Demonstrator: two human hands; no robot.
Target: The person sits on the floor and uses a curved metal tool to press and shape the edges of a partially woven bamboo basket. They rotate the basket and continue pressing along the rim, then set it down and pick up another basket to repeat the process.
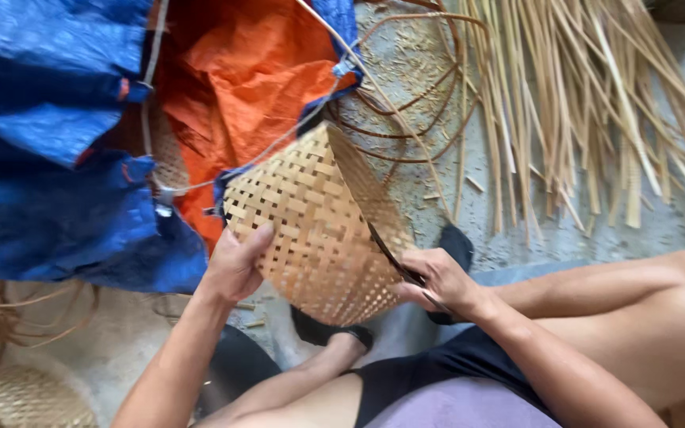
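Both hands grip woven basket (319, 230): left hand (235, 265), right hand (438, 281); mouth facing upper right.

We see a pale woven bamboo basket (319, 230), checker-plaited and cone-like, tilted with its open rim toward two o'clock. A thin dark blade (394, 257) lies against its rim at four o'clock, slanting from ten toward four.
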